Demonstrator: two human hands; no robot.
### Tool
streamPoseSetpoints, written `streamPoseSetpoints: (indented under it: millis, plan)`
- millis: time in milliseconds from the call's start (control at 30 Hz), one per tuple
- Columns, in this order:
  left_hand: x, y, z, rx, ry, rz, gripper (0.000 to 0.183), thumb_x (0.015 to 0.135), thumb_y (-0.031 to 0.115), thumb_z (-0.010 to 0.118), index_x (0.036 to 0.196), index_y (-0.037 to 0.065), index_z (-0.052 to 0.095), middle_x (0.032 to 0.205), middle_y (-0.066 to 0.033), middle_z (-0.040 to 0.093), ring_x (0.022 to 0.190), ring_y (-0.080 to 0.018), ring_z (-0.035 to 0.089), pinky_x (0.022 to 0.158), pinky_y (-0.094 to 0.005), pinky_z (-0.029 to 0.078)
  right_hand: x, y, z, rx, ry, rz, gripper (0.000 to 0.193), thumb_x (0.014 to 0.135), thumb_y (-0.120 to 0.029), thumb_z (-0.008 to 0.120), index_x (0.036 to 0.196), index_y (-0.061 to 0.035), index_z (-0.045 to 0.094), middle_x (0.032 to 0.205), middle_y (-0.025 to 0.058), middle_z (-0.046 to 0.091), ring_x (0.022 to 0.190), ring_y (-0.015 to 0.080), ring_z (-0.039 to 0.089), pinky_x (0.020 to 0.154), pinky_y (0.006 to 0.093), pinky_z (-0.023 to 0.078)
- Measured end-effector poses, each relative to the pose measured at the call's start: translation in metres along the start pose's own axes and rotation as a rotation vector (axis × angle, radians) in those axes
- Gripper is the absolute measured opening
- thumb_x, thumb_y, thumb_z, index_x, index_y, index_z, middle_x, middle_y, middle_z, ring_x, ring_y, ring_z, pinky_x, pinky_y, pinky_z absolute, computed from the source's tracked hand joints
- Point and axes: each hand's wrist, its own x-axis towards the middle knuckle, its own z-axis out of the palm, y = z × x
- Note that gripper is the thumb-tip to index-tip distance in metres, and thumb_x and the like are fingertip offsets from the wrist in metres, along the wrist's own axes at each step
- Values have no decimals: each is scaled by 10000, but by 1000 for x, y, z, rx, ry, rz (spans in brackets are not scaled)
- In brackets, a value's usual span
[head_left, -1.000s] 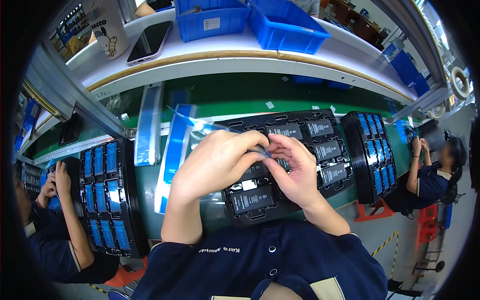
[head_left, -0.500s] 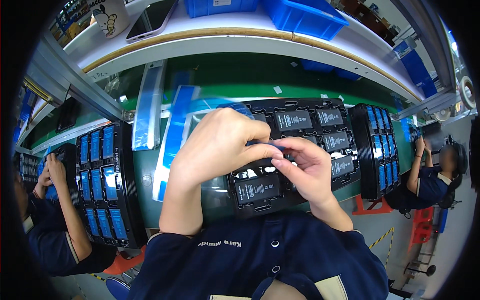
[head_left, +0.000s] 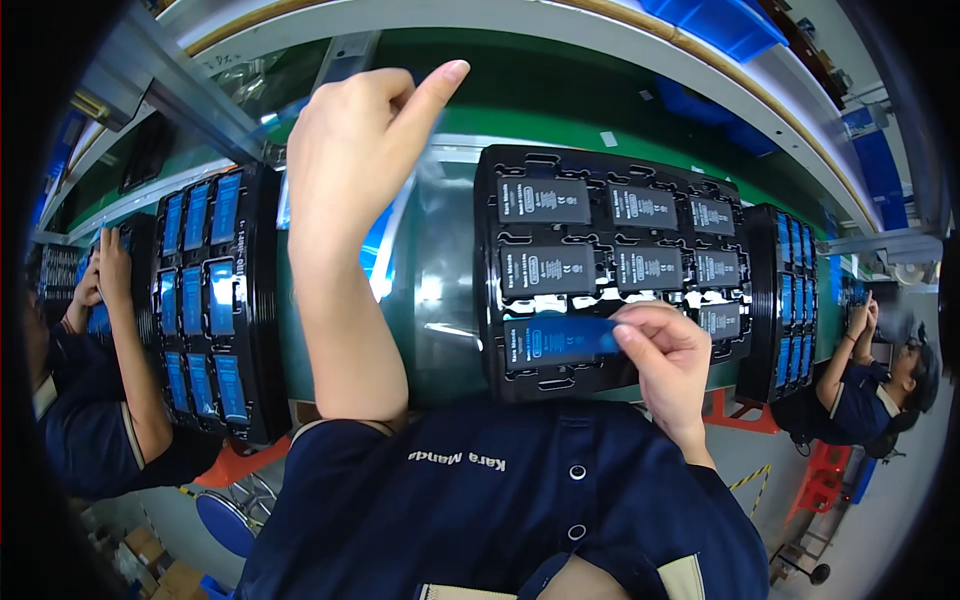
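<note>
My right hand (head_left: 668,350) pinches the right end of a see-through blue film (head_left: 578,338). The film stretches leftward over a flat dark-grey battery in the front-left pocket of a black tray (head_left: 490,240); whether it touches the battery all along, I cannot tell. Other dark-grey batteries (head_left: 543,200) lie uncovered in the tray's pockets. Up and left of the tray, my left hand (head_left: 355,140) is raised with its thumb stretched out, away from the bent fingers. Nothing shows in it, though its fingertips are hidden. Blue film sheets (head_left: 380,250) are partly behind my left forearm.
Stacked black trays with blue-covered batteries stand at left (head_left: 250,330) and right (head_left: 765,330). Beyond the green worktop runs a shelf (head_left: 460,20) with a blue bin (head_left: 725,30). A metal post (head_left: 200,110) rises at left. Co-workers sit on both sides.
My hands have parted: the left moved up and away to the left, the right down to the tray's front row. The blue film, between my fingers before, now stretches over a battery. The view has shifted.
</note>
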Motion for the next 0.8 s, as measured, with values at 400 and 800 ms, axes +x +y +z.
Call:
streamPoseSetpoints:
  millis: [400, 800]
  plan:
    - [-5, 6, 13, -165, 26, 67, 492, 866, 417, 689, 676, -33, 632, 483, -14, 430, 494, -64, 358, 467, -258, 271, -1, -2, 14, -156, 31, 138, 285, 804, 66, 732, 1081, 45, 668, 888, 57, 676, 736, 54, 658, 638, 165, 510]
    - [-4, 10, 10, -116, -21, 58, 450, 864, 395, 659, 694, -22, 675, 515, -123, 562, 472, -239, 573, 486, -320, 415, -1, 0, 14, -172, 16, 119, 251, 804, 72, 726, 1048, 44, 677, 878, 64, 687, 728, 52, 660, 622, 163, 511]
